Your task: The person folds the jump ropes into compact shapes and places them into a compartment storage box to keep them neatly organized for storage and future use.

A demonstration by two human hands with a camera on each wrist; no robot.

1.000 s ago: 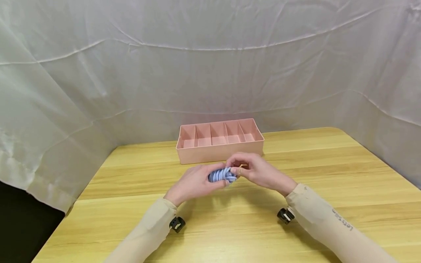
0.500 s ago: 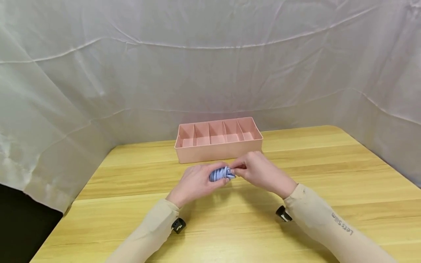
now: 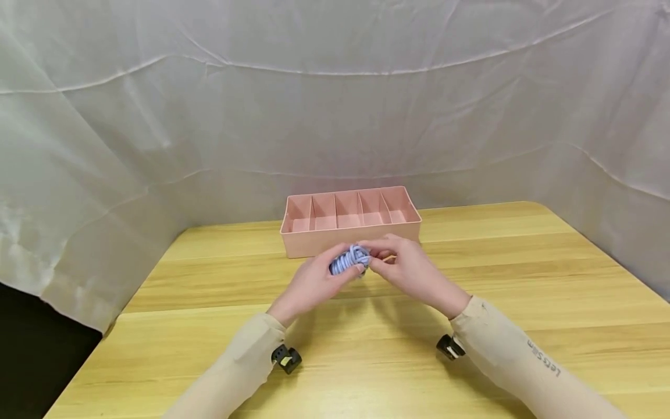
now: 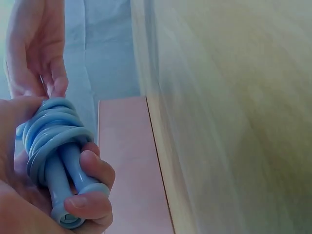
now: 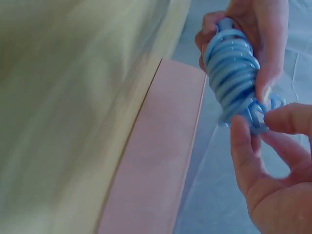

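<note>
Light-blue coiled jump rope (image 3: pixel 349 259), its handles' long axis running across the left hand (image 3: pixel 314 284) whose fingers clasp it, held above the table (image 3: pixel 523 273) before the pink divided organizer (image 3: pixel 350 241); right hand (image 3: pixel 413 270) pinches its free end.

One blue cord bundle (image 3: pixel 349 260) is in view, and two hands: the left hand (image 3: pixel 314 282) and the right hand (image 3: pixel 410 269). One pink tray (image 3: pixel 350 238) sits by the far edge of the one surface (image 3: pixel 523 273), with five compartments. Two sleeves and two wrist cameras show.
</note>
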